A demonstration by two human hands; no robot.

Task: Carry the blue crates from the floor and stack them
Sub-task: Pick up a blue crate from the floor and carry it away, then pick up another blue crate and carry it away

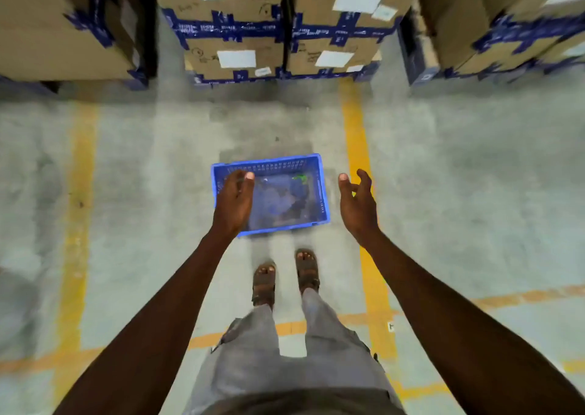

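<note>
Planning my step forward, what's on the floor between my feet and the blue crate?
Only bare concrete floor separates feet from crate, per the head view.

Blue crate (286, 164), yellow-lined grey floor (158, 161), brown blue-taped boxes (234, 50).

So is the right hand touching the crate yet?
Apart. The head view shows the right hand open beside the crate, with bare floor visible between them.
</note>
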